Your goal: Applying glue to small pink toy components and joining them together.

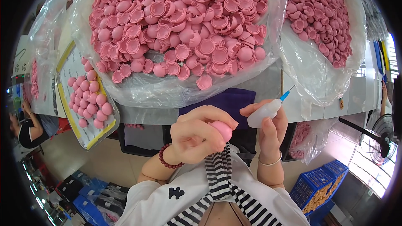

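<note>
Striped black-and-white ties (218,169) hang over a white shirt (150,203), closest to view. Beyond them stretches the grey desk (269,78), bearing a broad heap of pink half-shells (180,21) on clear plastic sheeting (155,95); a smaller pink heap (320,14) lies to the right. At the left, a yellow-edged tray (90,134) holds a cluster of pink balls (87,100). Purple cloth (239,96) lies at the near edge, behind the hands.

Next in size come the two hands, raised in front of the chest. The left hand (193,134) has its grip closed on a pink ball, thumb and fingers pinching its sides; the right hand (272,132) wraps its grip around a translucent squeeze bottle (263,114), tilted with its tip up and away from the ball. That bottle looks light and soft-walled, best held round the body with gentle pressure. The pink ball (222,130) seems light, smooth and fairly stiff, perhaps slippery; opposite sides offer the surest hold. Smallest, the blue needle tip (285,96) looks fragile and sharp, so fingers belong below it.
</note>
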`<move>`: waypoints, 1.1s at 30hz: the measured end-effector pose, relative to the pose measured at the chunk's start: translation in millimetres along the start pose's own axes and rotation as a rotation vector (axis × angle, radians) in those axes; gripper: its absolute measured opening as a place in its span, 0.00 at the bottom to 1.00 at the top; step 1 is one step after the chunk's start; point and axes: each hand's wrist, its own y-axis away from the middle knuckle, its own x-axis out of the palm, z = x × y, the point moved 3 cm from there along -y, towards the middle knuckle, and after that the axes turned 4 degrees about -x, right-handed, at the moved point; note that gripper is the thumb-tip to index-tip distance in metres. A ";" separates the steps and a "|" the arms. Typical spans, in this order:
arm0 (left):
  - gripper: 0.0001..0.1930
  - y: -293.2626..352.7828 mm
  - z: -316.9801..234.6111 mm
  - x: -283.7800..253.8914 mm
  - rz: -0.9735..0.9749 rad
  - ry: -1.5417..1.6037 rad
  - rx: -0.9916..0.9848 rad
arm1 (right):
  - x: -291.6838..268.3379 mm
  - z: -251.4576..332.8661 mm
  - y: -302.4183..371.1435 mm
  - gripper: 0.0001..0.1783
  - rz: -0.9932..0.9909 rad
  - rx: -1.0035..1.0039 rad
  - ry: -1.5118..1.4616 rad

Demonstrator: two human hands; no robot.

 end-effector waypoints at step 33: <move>0.11 27.3 -88.6 -110.1 -0.713 -1.442 0.068 | -19.2 3.3 13.2 0.22 -0.207 -0.086 0.056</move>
